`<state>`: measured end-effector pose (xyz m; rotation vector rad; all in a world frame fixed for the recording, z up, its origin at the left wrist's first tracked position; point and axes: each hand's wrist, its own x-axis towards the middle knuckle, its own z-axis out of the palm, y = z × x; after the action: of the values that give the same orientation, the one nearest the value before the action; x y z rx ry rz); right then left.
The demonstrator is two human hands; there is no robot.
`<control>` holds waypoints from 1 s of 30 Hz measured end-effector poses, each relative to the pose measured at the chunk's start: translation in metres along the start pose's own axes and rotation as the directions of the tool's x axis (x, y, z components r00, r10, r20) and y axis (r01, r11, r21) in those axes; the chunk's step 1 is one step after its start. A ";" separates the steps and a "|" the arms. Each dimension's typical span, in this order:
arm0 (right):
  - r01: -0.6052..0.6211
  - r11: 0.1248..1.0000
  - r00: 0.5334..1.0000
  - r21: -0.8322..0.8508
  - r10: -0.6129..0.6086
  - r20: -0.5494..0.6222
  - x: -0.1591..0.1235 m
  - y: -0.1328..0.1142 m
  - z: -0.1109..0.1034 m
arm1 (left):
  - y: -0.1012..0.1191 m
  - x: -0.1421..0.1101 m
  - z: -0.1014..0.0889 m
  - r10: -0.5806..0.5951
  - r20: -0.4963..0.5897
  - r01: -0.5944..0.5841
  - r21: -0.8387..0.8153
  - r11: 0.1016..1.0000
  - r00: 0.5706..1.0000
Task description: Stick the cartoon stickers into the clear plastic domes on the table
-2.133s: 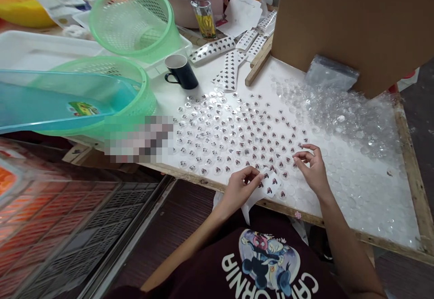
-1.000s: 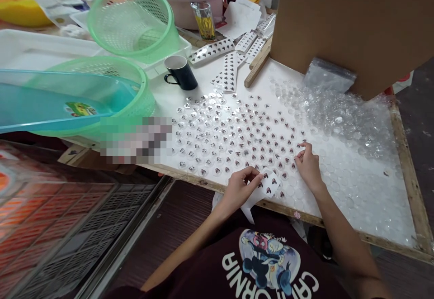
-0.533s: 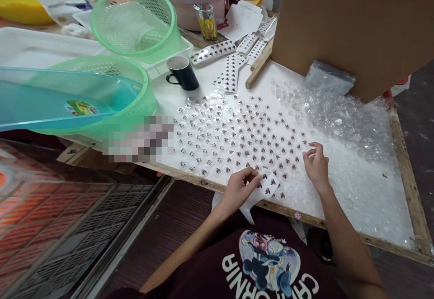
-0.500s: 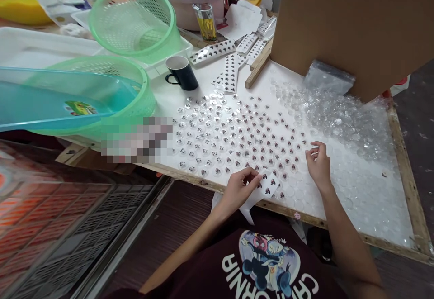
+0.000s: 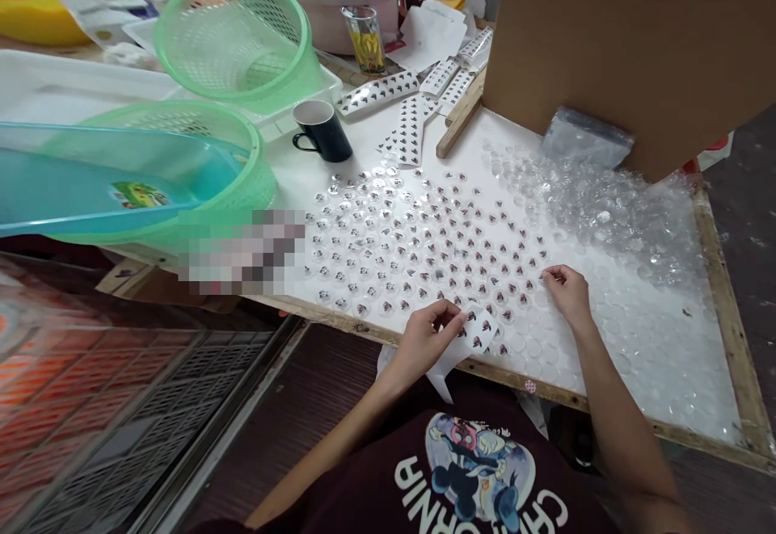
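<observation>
"Labelling quick: which step is this?"

"Peel-and-place onto clear discs, I'd judge, part-way through the batch. The sticker sheet point(image 5: 483, 330) is in my left hand point(image 5: 430, 332), thumb and fingers clamped on it, sheet poking out toward three o'clock at the near edge of the table point(image 5: 473, 146). White backing droops past the edge, around six."

"Right?"

"My right hand point(image 5: 568, 292) sits between two and three o'clock from the left, thumb and forefinger close together above the discs. Dark fleck at the tips: sticker or a printed disc, can't tell. Can't tell if the tips meet or grip anything either."

"Discs where?"

"Stickered discs point(image 5: 432, 260) mostly from nine to eleven o'clock of my right hand. Bare discs point(image 5: 624, 360) flat at four, loose clear heap point(image 5: 612, 211) at one. From my left hand, spare sheets point(image 5: 411, 132) at twelve, mug point(image 5: 331, 136) at eleven."

"Next move?"

"If that fleck's a sticker, it calls for centring it on one disc and pressing flat. If not, it calls for reaching toward eight o'clock and peeling one off while my left holds the sheet taut. Several prints show there. Risk, I'd say: nudging finished discs, they're packed close."
</observation>
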<state>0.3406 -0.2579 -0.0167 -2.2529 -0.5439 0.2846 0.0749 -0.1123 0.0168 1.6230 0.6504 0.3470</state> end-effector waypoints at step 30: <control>0.055 0.938 0.865 0.342 -0.215 0.453 -0.109 -0.069 0.024 | 0.003 0.001 0.005 0.027 -0.035 -0.025 0.052 0.998 0.999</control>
<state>0.2154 -0.2514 0.0220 -1.8094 -0.8500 0.8212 0.0792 -0.1158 0.0184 1.6792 0.6704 0.3820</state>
